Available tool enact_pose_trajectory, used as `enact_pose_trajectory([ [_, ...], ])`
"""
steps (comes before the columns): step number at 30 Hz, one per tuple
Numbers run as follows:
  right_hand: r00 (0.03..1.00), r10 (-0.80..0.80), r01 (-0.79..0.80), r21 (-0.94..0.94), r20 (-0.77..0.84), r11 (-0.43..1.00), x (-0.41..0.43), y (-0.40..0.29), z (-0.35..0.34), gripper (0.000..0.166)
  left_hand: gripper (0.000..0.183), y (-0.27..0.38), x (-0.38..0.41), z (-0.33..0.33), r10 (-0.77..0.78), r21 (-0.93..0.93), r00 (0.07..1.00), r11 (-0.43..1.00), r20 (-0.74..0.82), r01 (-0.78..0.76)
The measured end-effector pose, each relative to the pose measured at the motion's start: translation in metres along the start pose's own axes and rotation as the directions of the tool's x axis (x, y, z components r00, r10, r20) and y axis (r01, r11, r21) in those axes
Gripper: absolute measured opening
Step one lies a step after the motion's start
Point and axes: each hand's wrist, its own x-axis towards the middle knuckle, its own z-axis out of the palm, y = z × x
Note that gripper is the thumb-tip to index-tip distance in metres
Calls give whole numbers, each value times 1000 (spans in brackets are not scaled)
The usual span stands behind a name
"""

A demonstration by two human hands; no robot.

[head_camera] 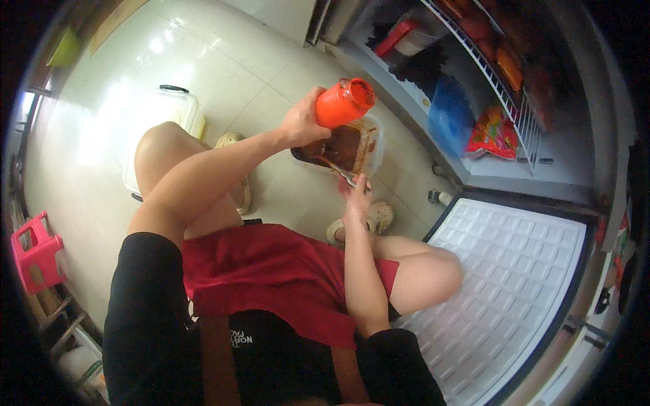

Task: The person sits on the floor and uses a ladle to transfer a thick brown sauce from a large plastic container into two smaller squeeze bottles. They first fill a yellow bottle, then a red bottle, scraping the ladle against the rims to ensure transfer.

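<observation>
My left hand [303, 121] grips an orange-red plastic bottle [336, 105], tilted with its uncapped, sauce-smeared mouth toward the upper right. Under and beside it on the floor is a clear plastic container [375, 144] with dark reddish-brown sauce [344, 148] inside and streaks on its wall. My right hand [358, 200], near the container's lower edge, is closed on the handle of a metal spoon [338, 170]. The spoon's bowl end reaches into the sauce, partly hard to make out. Whether anything leaves the bottle cannot be told.
An open refrigerator [447, 167] stands at the right, with a red bag [495, 134] and wire rack [487, 66]; its white door [502, 274] swings beside my knee. A clear lidded box [190, 109] lies left of my leg. A pink stool [38, 254] is far left.
</observation>
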Motion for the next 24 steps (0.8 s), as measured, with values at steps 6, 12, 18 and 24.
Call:
enact_pose_trajectory([
  [6, 989, -110, 113, 28, -99, 993, -50, -57, -22, 31, 65, -8, 4, 1, -37, 93, 999, 995, 4, 37],
  [12, 959, -220, 236, 78, -177, 969, -100, -117, -38, 29, 62, -18, 7, 10, -97, 288, 995, 954, 31, 84],
  [18, 909, -370, 394, 109, -191, 913, -129, -144, -41, 26, 64, -6, -2, 12, -293, 460, 937, 870, 189, 179],
  [24, 839, -525, 536, 50, -143, 843, -150, -148, -27, 27, 65, -1, -14, 22, -114, 296, 956, 955, 269, 30],
])
